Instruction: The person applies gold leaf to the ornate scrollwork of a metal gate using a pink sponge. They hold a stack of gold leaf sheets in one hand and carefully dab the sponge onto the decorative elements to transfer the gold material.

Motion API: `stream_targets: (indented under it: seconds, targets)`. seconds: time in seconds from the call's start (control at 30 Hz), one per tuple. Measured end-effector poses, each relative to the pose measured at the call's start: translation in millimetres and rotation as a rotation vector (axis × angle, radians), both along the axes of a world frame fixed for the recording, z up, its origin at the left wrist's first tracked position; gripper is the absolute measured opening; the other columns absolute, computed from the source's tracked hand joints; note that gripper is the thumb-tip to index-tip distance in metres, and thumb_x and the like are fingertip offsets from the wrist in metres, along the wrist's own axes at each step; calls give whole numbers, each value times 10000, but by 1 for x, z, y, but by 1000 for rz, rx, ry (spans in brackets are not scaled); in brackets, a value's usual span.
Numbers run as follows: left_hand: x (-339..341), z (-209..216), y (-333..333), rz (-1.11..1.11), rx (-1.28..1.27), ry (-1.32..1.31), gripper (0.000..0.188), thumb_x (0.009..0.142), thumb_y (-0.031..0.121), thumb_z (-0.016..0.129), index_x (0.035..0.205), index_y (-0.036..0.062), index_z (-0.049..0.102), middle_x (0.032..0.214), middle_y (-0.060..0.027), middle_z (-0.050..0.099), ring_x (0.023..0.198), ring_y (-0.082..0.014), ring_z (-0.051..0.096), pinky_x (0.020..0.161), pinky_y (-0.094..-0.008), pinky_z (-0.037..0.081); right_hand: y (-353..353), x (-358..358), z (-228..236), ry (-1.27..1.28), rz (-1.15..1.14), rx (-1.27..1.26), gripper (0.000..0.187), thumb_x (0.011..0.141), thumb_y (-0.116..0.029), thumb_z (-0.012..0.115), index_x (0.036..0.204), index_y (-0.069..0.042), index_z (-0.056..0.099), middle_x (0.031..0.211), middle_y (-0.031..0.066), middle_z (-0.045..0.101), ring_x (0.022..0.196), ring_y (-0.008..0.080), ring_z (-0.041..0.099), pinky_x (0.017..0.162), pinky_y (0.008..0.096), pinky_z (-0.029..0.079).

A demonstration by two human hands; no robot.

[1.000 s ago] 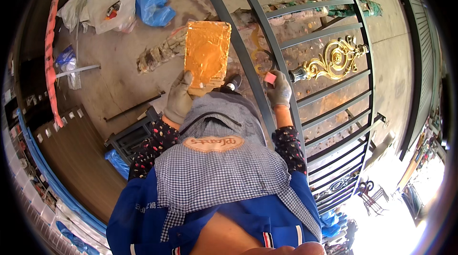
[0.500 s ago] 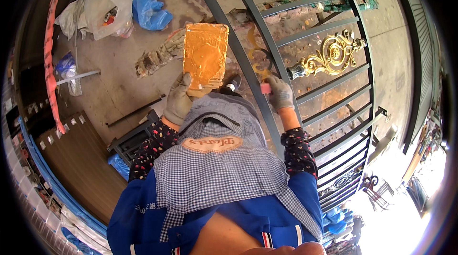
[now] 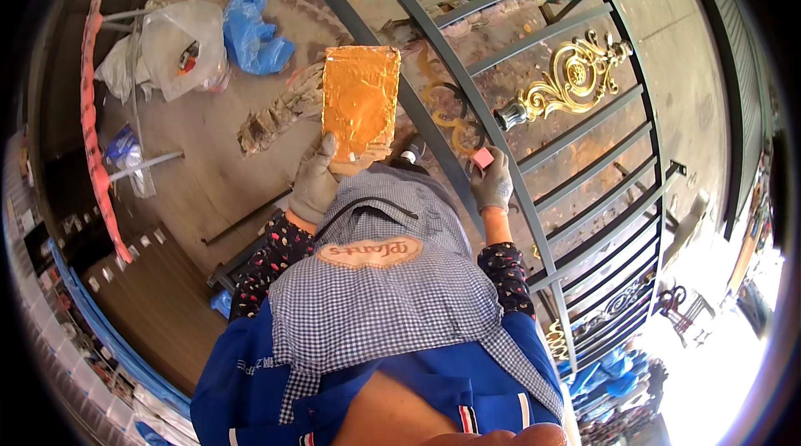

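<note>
My left hand, in a grey work glove, grips the lower edge of a flat rectangular board coated with wet-looking gold paint. The board is tilted up in front of my apron. My right hand, gloved too, pinches a small pink sponge block between thumb and fingers. It hovers over the long bars of a dark grey metal railing; whether it touches them I cannot tell. Farther right, a scroll ornament in gold and black is set between the railing's bars.
Under the railing, a wrapped support beam lies across the paint-spotted floor. To the left are a clear plastic bag, blue plastic sheeting and a red-wrapped rail. Brown panels stand at the lower left.
My right hand has lowered slightly toward me, and the sponge is turned at a new angle. The railing appears shifted and more slanted in view. The gold-painted board stays nearly in place.
</note>
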State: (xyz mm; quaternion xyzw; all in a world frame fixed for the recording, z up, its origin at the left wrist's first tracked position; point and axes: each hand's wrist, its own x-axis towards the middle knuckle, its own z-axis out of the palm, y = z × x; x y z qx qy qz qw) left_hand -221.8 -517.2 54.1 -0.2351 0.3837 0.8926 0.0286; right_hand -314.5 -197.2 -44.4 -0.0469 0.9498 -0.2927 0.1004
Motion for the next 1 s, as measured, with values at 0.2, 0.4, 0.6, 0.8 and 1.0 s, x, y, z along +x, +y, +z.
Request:
stream_targets:
  seconds: [0.2,0.4,0.6,0.8,1.0]
  targets:
    - [-34,2,-8,-148,-3,27,752,1001,481,562,1512,-17,323,1484,-187,474,1328,-326,519,1130,-465,418,-17,11,-19,41,-374,-86,379,777,-222,798,1074,-81,609,1071,154,636,974,386,641,812,459,524]
    - [-79,10,-29,-305,171,-43,748,988,448,598,1521,5,317,1507,-186,449,1357,-338,486,1154,-481,392,-37,16,-45,174,-717,-136,391,762,-260,825,1027,-44,635,952,173,694,893,369,685,802,429,535]
    - [-119,9,-60,-405,21,21,645,1014,372,584,1498,7,364,1467,-183,495,1328,-321,523,1133,-476,421,-68,-2,-52,201,-994,-93,486,734,-339,876,1034,-43,636,913,182,702,863,376,696,771,437,537]
    - [-141,14,-80,-430,-25,-102,596,1011,366,596,1438,-18,434,1405,-178,556,1267,-330,578,1090,-474,467,-89,-21,-50,155,-1046,-80,468,746,-344,867,1022,-48,631,889,175,705,837,369,697,756,434,536]
    - [-148,-2,-101,-445,-46,-148,578,1021,354,585,1423,-39,446,1402,-189,556,1251,-320,591,1084,-451,476,-110,-33,-39,83,-873,20,353,779,-275,813,973,-77,594,947,162,648,882,391,654,755,465,521]
